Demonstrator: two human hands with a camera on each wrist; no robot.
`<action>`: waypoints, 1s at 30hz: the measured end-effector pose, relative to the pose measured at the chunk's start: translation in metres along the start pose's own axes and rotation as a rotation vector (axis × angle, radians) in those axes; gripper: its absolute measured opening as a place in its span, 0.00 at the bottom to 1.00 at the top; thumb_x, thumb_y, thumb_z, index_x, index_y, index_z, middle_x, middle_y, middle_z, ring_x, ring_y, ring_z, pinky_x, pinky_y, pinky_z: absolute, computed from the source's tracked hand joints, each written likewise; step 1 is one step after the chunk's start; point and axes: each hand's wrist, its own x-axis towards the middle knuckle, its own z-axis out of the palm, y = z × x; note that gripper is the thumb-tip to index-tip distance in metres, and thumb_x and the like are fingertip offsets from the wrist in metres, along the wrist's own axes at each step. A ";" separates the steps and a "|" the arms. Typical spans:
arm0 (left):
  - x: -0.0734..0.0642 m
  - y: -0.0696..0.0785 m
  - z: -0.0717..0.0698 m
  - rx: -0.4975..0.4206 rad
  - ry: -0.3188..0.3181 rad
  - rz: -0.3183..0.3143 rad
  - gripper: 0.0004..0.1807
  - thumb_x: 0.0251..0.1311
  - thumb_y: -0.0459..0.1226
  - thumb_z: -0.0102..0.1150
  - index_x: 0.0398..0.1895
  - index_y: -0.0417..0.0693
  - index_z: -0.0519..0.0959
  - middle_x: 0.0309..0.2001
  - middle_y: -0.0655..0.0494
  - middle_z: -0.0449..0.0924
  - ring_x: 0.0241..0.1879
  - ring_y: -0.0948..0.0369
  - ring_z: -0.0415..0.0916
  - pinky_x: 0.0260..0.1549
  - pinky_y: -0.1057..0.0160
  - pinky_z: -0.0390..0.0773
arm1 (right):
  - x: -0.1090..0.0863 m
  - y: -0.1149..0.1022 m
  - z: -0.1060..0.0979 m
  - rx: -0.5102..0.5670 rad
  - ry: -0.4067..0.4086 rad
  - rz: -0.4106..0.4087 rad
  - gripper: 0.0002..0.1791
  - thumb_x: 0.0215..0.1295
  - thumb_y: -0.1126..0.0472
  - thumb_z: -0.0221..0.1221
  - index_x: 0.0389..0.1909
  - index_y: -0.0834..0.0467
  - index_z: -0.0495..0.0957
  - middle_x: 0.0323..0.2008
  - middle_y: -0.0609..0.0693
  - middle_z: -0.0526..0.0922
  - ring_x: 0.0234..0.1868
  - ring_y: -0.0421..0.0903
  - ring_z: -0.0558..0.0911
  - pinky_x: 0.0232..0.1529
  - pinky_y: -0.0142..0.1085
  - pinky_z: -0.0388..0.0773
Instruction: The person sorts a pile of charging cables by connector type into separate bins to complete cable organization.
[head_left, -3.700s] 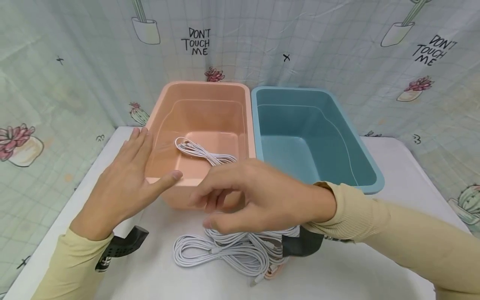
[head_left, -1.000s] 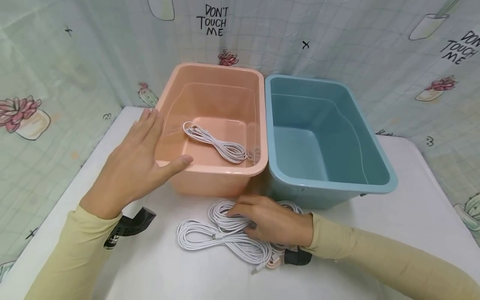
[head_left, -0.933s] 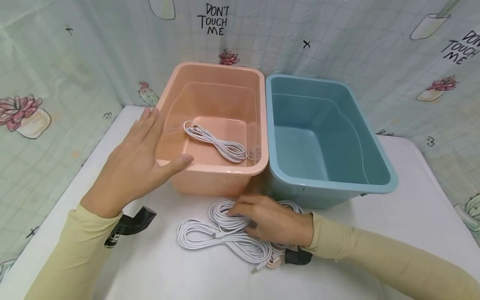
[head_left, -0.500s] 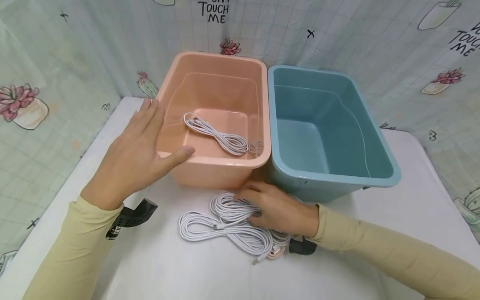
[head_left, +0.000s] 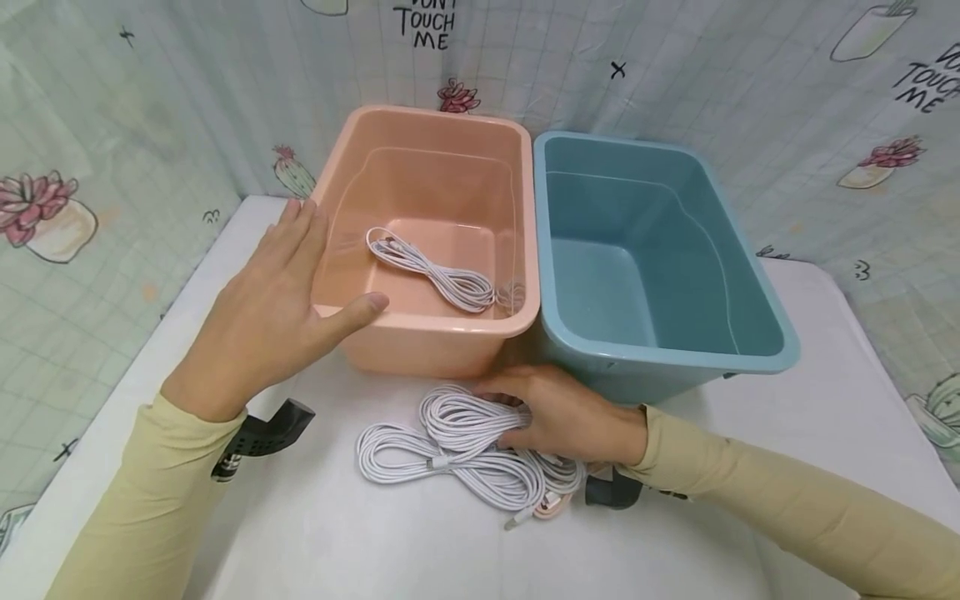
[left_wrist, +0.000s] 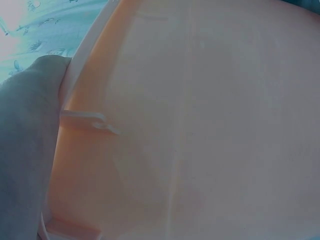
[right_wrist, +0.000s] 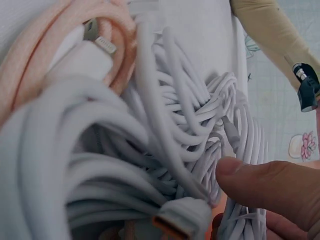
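Note:
My left hand (head_left: 262, 308) rests flat with straight fingers on the near left corner of the peach tub (head_left: 420, 323), its thumb over the front rim. One coiled white cable (head_left: 427, 271) lies inside that tub. In front of the tubs is a pile of coiled white charging cables (head_left: 480, 475). At the right end of its upper bundle (head_left: 461, 421), my right hand (head_left: 562, 412) pinches the cable between thumb and curled fingers. In the right wrist view the thumb (right_wrist: 265, 187) lies against white strands, with the fingers partly hidden behind them. A peach cable (right_wrist: 125, 65) shows among the pile.
A teal tub (head_left: 667, 358) stands right of the peach tub, close beside it. Both stand on a white table (head_left: 360, 542) near a printed curtain (head_left: 525, 58). Black wrist cameras (head_left: 270, 429) sit under both wrists.
My right hand has come down from above the peach tub's front edge onto the cable pile, then shifted slightly right. The head view has tilted down. My left hand keeps its place on the tub.

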 end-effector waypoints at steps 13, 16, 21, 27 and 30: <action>-0.002 0.000 -0.001 -0.001 -0.025 -0.010 0.56 0.58 0.70 0.47 0.79 0.53 0.35 0.80 0.53 0.34 0.81 0.54 0.30 0.72 0.34 0.52 | -0.007 -0.017 -0.016 0.001 0.019 -0.050 0.33 0.46 0.56 0.76 0.57 0.52 0.79 0.52 0.43 0.84 0.48 0.36 0.82 0.49 0.30 0.81; -0.002 0.000 -0.001 0.007 -0.025 -0.007 0.57 0.58 0.70 0.46 0.78 0.51 0.36 0.80 0.52 0.34 0.81 0.53 0.30 0.72 0.34 0.52 | -0.008 -0.025 -0.024 0.000 0.015 -0.050 0.32 0.46 0.55 0.76 0.56 0.51 0.80 0.51 0.42 0.84 0.47 0.35 0.82 0.48 0.28 0.81; -0.002 0.000 0.000 0.013 -0.030 -0.005 0.58 0.58 0.71 0.45 0.78 0.46 0.37 0.80 0.50 0.34 0.81 0.52 0.31 0.74 0.36 0.49 | -0.011 -0.038 -0.034 -0.010 0.010 -0.079 0.32 0.46 0.55 0.76 0.56 0.50 0.80 0.49 0.40 0.84 0.44 0.34 0.80 0.46 0.25 0.80; -0.002 -0.001 0.000 0.025 -0.046 -0.003 0.58 0.59 0.71 0.44 0.78 0.45 0.36 0.80 0.49 0.32 0.81 0.53 0.28 0.75 0.38 0.47 | -0.015 -0.055 -0.049 -0.055 0.003 -0.119 0.33 0.46 0.53 0.76 0.57 0.50 0.79 0.47 0.40 0.84 0.40 0.33 0.78 0.42 0.23 0.79; -0.001 -0.002 0.000 0.020 -0.048 0.002 0.57 0.59 0.71 0.43 0.78 0.45 0.36 0.80 0.50 0.31 0.81 0.52 0.28 0.75 0.38 0.47 | -0.017 -0.063 -0.058 -0.062 0.007 -0.136 0.33 0.45 0.53 0.76 0.57 0.50 0.80 0.48 0.40 0.84 0.40 0.33 0.78 0.42 0.22 0.79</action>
